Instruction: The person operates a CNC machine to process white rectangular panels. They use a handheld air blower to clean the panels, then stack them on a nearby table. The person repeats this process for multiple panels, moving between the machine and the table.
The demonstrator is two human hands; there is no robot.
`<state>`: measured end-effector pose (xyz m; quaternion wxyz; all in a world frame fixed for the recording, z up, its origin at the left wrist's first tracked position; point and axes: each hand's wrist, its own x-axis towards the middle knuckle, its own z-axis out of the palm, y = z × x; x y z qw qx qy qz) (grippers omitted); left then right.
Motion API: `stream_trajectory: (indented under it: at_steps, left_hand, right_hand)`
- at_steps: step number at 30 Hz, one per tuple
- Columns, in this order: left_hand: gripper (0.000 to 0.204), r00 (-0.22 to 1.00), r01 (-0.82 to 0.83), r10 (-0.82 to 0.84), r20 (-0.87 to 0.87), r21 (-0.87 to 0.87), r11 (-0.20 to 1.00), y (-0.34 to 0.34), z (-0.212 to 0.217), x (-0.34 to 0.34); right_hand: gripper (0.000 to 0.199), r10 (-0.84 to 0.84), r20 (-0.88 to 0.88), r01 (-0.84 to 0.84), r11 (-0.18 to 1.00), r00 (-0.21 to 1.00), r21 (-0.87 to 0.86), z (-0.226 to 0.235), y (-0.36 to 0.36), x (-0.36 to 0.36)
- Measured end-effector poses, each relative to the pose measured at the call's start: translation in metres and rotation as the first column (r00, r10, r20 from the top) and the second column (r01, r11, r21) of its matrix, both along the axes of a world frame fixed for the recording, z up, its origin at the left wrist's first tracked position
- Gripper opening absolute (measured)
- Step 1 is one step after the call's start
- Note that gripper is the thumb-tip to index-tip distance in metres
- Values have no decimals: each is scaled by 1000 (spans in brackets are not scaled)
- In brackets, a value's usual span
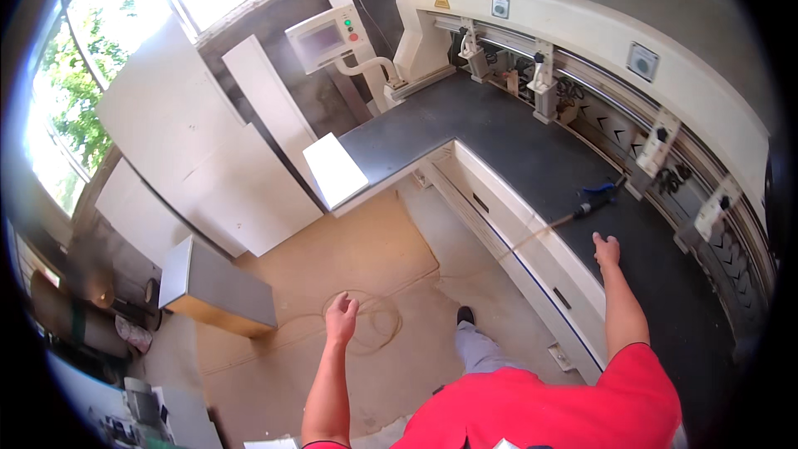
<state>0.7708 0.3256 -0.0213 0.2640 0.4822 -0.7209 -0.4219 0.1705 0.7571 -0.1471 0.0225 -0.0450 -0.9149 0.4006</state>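
My left hand [341, 318] is raised over the floor, its fingers loosely apart and nothing in them. Below it, a thin coiled hose [391, 324] lies on brown cardboard [349, 241]. My right hand [608, 250] hovers above the dark machine table [524, 166], thumb and fingers apart, also holding nothing. Just beyond it rests an air blow gun [594, 204] with a blue lever, touching neither hand. Its hose drapes over the table's front edge toward the floor. A white board [335, 170] lies on the table's far left end.
The white machine beam [573, 21] spans the right side, with several clamp heads [543, 87] under it. A control panel [324, 37] stands at the back. Large white panels [208, 150] lean by the window. A grey-topped box [220, 287] stands on the floor at left.
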Motion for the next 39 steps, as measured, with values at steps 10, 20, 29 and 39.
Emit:
stream_trajectory:
  at_steps: [10,20,29,39]
  left_hand:
    - [49,970,-23,6,243,68,997,-257,25,-61]
    - [34,980,168,-193,40,-677,717,-679,189,-392]
    - [43,984,172,-82,156,-741,650,-833,250,-561]
    - [48,990,133,-108,86,-805,578,-849,242,-571]
  right_hand:
    - [51,-203,104,195,977,974,86,26,-208,-53]
    - [49,-78,26,67,591,997,-804,142,-471,85]
    - [45,208,298,-25,855,932,-518,242,-581,71]
    - [46,676,705,-281,734,216,-618,243,-637,104]
